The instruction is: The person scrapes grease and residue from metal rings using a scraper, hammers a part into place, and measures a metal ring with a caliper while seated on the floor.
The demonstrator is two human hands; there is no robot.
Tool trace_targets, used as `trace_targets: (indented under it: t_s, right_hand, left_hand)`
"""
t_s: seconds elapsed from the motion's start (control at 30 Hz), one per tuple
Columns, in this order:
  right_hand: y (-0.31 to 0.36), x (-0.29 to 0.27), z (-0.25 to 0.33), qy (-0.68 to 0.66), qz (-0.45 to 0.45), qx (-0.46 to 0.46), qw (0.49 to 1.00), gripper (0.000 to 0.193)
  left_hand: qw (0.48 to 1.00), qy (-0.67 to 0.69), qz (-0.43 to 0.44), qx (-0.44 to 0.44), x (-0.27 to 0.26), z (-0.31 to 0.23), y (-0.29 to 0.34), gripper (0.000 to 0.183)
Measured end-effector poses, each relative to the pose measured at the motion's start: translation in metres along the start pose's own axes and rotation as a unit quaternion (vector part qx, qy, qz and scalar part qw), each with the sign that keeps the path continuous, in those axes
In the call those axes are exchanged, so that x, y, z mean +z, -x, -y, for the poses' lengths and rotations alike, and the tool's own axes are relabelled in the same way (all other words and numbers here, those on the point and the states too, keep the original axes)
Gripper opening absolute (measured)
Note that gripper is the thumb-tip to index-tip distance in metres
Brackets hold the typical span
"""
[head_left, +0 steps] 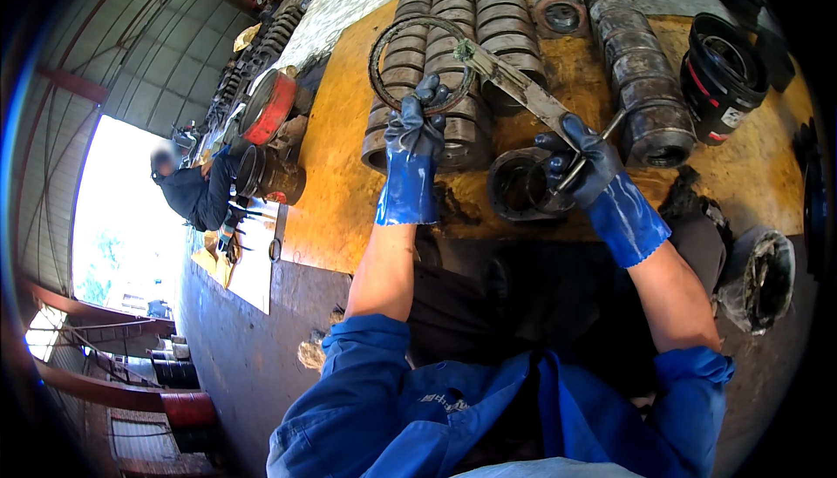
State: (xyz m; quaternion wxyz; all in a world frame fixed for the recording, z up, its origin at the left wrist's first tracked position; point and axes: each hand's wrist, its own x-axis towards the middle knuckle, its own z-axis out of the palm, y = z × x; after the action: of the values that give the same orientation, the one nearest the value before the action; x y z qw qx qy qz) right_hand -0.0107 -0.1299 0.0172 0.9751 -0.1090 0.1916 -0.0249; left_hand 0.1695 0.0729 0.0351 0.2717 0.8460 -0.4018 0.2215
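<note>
My left hand, in a blue rubber glove with a dark, dirty palm, grips the lower rim of a large thin metal ring. The ring is held up above the rows of metal parts. In my right hand, gloved alike, is a flat, worn bar with a greenish frayed tuft at its end, like a brush. That tuft touches or overlaps the ring's right side. A thin metal rod also crosses my right hand; how it joins the bar is unclear. Below stands an open dark metal cylinder.
Several rows of stacked metal rings lie on a stained yellow board. A black bucket stands at the right, near a dirty hollow metal part. Another person sits at the left by a red-rimmed drum.
</note>
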Motion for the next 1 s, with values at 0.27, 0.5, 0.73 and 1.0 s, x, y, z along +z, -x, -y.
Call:
trace_targets:
  t_s: [0.27, 0.5, 0.73, 1.0]
  right_hand:
    - [-0.005, -0.018, 0.011, 0.09, 0.034, -0.029, 0.995, 0.029]
    - [0.0, -0.023, 0.015, 0.15, 0.056, -0.073, 0.984, 0.032]
    - [0.007, -0.021, 0.017, 0.224, 0.069, -0.116, 0.965, 0.034]
    - [0.009, -0.024, 0.015, 0.288, 0.071, -0.134, 0.945, 0.037]
  left_hand:
    - [0.863, 0.455, 0.063, -0.21, 0.008, 0.025, 0.002, 0.039]
    - [0.763, 0.581, 0.064, -0.276, -0.003, 0.005, 0.003, 0.026]
    - [0.839, 0.474, 0.155, -0.218, 0.006, 0.023, 0.008, 0.027]
    - [0.936, 0.29, 0.186, -0.066, 0.012, 0.018, 0.013, 0.031]
